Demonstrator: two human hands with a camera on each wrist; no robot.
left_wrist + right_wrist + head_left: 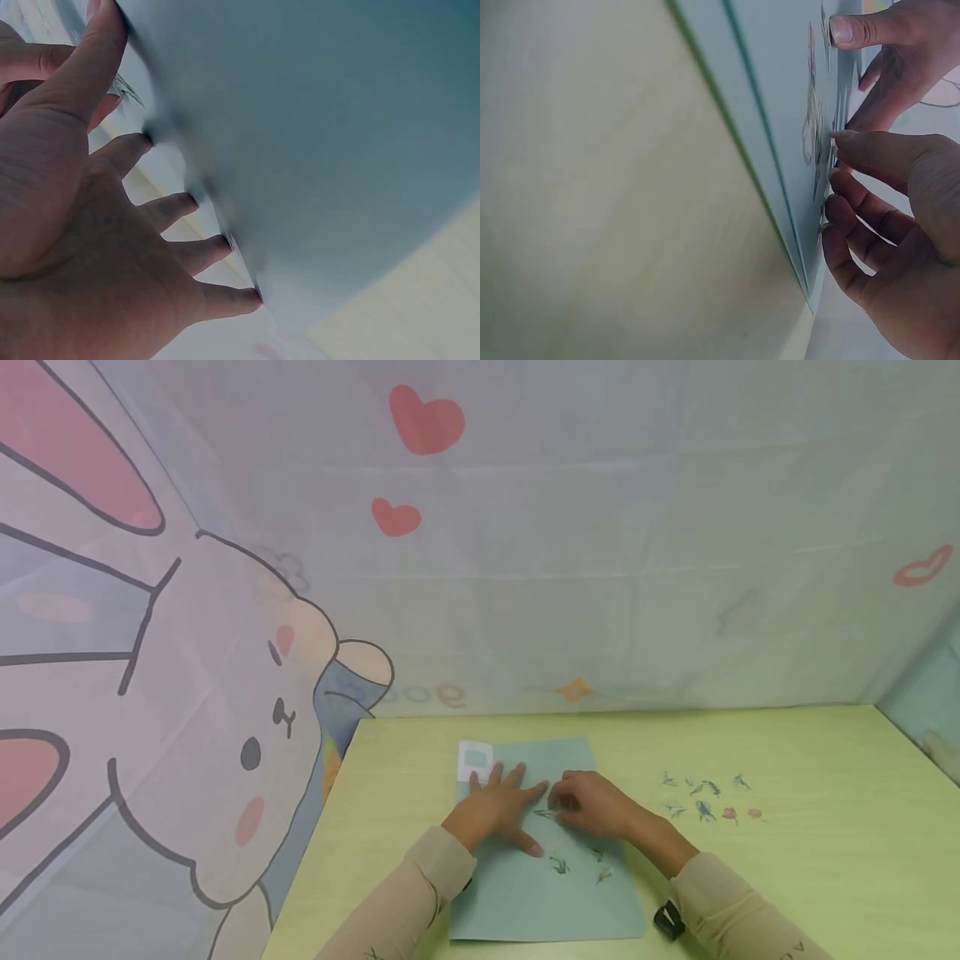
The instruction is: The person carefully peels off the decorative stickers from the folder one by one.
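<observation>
A pale blue-green paper booklet point(547, 910) lies on the table, its layered edges showing in the right wrist view. My left hand point(498, 810) rests on its upper left part with fingers spread, the fingertips touching the paper in the left wrist view. Beside it, my right hand point(596, 806) has thumb and fingers bent close together over the page, pinching a small plant-shaped sticker point(545, 813) low against the paper. Below that, several leafy stickers point(559, 865) lie on the page. A white label point(474, 760) sits at the top left corner, partly behind the left fingers.
To the right on the yellow-green table point(825, 860) lie several loose flower and plant stickers point(703, 811), with small red flowers point(730, 814) among them. A black object point(669, 921) is by the right sleeve. A printed curtain point(562, 568) hangs behind the table.
</observation>
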